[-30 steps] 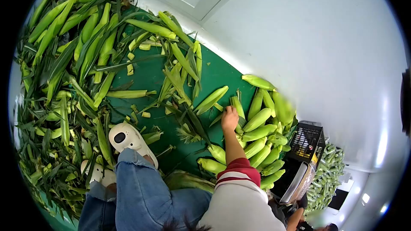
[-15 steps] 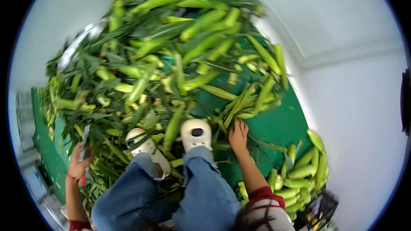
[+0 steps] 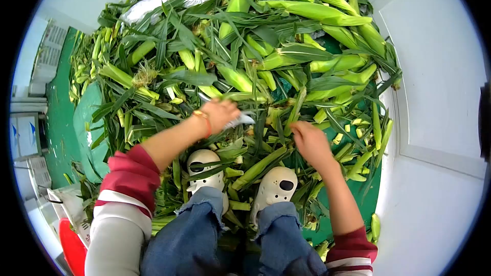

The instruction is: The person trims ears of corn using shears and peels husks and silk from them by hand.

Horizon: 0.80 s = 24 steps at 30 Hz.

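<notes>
My left hand (image 3: 219,114) reaches over a heap of unhusked corn (image 3: 286,46) and grips a knife (image 3: 239,119) whose pale blade sticks out to the right. An orange band circles that wrist. My right hand (image 3: 309,140) hovers with fingers loosely curled among green husks and leaves, beside a corn ear (image 3: 262,165) lying at my right shoe; whether it holds anything is hidden. Both sleeves are dark red with white stripes.
My white shoes (image 3: 240,184) and jeans sit at the bottom centre amid husk scraps. A green mat (image 3: 358,199) covers the floor. White walls (image 3: 440,97) stand right. A red object (image 3: 71,248) and a white bag (image 3: 158,2) lie at left.
The view has swung left from the stacked husked ears to the unhusked heap. My left hand came forward over the pile with the knife; my right hand lifted off the mat toward the leaves.
</notes>
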### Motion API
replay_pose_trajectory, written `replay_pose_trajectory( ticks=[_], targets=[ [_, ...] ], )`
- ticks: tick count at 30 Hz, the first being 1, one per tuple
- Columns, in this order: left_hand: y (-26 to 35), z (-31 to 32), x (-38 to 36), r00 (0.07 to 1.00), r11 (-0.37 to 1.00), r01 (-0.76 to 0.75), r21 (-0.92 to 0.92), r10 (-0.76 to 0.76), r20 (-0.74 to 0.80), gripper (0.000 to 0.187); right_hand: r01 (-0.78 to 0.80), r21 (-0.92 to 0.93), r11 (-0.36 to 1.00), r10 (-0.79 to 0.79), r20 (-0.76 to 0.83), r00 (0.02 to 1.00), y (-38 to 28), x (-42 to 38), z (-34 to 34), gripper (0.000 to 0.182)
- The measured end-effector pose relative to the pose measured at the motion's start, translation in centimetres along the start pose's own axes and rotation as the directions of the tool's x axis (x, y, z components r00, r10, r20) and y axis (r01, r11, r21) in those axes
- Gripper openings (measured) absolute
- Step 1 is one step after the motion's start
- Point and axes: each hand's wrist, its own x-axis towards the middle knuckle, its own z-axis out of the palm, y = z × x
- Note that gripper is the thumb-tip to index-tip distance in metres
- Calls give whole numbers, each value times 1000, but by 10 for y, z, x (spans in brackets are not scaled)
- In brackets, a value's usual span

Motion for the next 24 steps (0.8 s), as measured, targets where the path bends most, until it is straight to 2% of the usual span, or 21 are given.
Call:
replay_pose_trajectory(
  ticks=[1, 2, 3, 4, 5, 7, 9, 10, 11, 12, 13, 14, 15, 17, 18, 19, 20, 21, 22, 23, 24],
  targets=[
    [-19, 6, -11, 997, 998, 67, -13, -67, 45, 47, 7, 149, 989, -13, 42, 999, 2, 19, 15, 16],
    [-39, -6, -26, 968, 970, 233, -74, -224, 116, 47, 5, 168, 986, -19, 83, 996, 8, 31, 32, 18],
    [-63, -14, -43, 908, 911, 396, -116, -369, 197, 47, 3, 191, 981, -27, 119, 993, 15, 43, 51, 20],
    [-96, 10, -64, 852, 865, 500, 47, -501, 149, 49, 23, 137, 990, -32, 62, 998, 21, 54, 71, 23],
    [-107, -22, -86, 720, 744, 667, -27, -635, 282, 54, 38, 84, 996, -38, 4, 999, 27, 64, 90, 26],
    [-148, 1, -135, 747, 721, 660, -212, -661, 76, 60, -17, -14, 1000, 16, -58, 998, 21, 78, 111, 33],
    [-163, 8, -164, 678, 631, 714, -304, -731, 74, 56, -137, -105, 985, 128, -91, 988, 7, 97, 119, 41],
    [-152, -1, -167, 637, 548, 697, -463, -769, 49, 50, -60, -311, 949, 26, -112, 993, 4, 104, 122, 49],
    [-130, -8, -166, 601, 556, 633, -539, -791, -110, 49, -92, -316, 944, 83, -42, 996, 0, 114, 123, 52],
    [-109, -13, -159, 541, 505, 551, -665, -822, -176, 47, -118, -327, 937, 137, 34, 990, -3, 125, 124, 54],
    [-87, -17, -150, 468, 418, 518, -746, -869, -161, 43, -137, -346, 928, 188, 118, 975, -6, 131, 126, 57],
    [-59, -39, -139, 465, 348, 478, -806, -879, -104, 42, -78, -315, 946, 129, 142, 981, -5, 134, 131, 61],
    [-41, -40, -133, 498, 318, 427, -846, -864, -73, 43, -178, -237, 955, 251, 330, 910, -40, 135, 97, 52],
    [-9, -47, -120, 592, 253, 199, -947, -801, -90, 46, -145, -7, 989, 142, 263, 954, -56, 119, 90, 50],
    [1, -42, -113, 624, 107, 64, -992, -781, -44, 46, -174, 185, 967, 130, 226, 965, -69, 109, 82, 50],
    [9, -44, -107, 639, 55, 6, -998, -768, -38, 44, -195, 374, 907, 135, 179, 974, -79, 98, 77, 50],
    [16, -37, -101, 638, -52, -93, -994, -770, -19, 43, -99, 528, 843, 68, 79, 995, -79, 85, 79, 46],
    [22, -28, -95, 640, -156, -191, -969, -769, -3, 42, -273, 719, 639, 209, 179, 961, -84, 72, 72, 44],
    [30, -28, -90, 653, -313, -269, -911, -754, 67, 41, -411, 835, 365, 314, 306, 899, -93, 58, 60, 42],
    [37, -30, -86, 673, -461, -339, -820, -728, 130, 40, -499, 865, 52, 370, 448, 814, -101, 44, 49, 40],
    [43, -36, -86, 722, -612, -325, -721, -653, 229, 39, -484, 874, -51, 374, 466, 802, -107, 29, 42, 37]
  ],
)
